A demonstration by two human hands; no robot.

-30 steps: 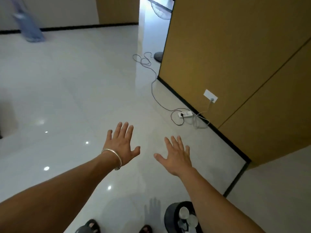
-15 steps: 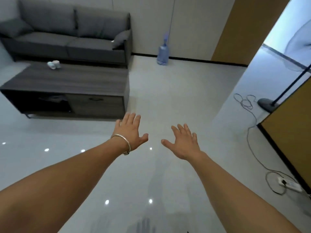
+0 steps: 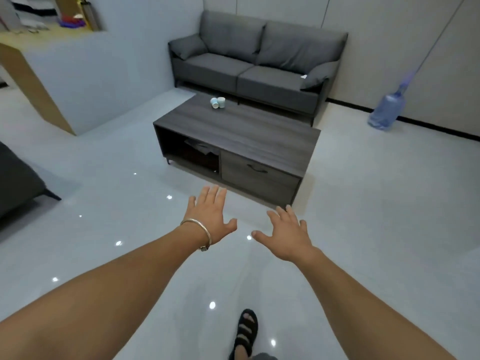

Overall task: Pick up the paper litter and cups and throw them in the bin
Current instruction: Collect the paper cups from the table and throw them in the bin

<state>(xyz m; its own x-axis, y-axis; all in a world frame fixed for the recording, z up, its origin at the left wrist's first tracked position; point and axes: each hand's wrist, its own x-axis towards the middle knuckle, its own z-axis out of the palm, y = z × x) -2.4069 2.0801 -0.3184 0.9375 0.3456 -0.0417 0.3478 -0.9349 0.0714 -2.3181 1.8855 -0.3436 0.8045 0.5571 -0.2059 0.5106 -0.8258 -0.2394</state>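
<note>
Two small paper cups (image 3: 217,102) lie together at the far end of a dark wooden coffee table (image 3: 254,133). My left hand (image 3: 211,216), with a metal bangle on its wrist, is stretched out in front of me, fingers straight and spread, holding nothing. My right hand (image 3: 287,232) is beside it, also flat and empty. Both hands hover over the floor just short of the table's near side. A small white scrap (image 3: 304,76) lies on the sofa's right seat. The bin is out of view.
A grey sofa (image 3: 259,61) stands behind the table against the wall. A blue water bottle (image 3: 387,109) sits on the floor at the right. A wooden counter (image 3: 39,74) is at the left, dark furniture (image 3: 15,183) at the left edge. The table's open shelf holds papers (image 3: 201,148).
The view has swung left from the wall, cables and bin toward the sofa and coffee table, which are now closer. Both hands stay open and outstretched.
</note>
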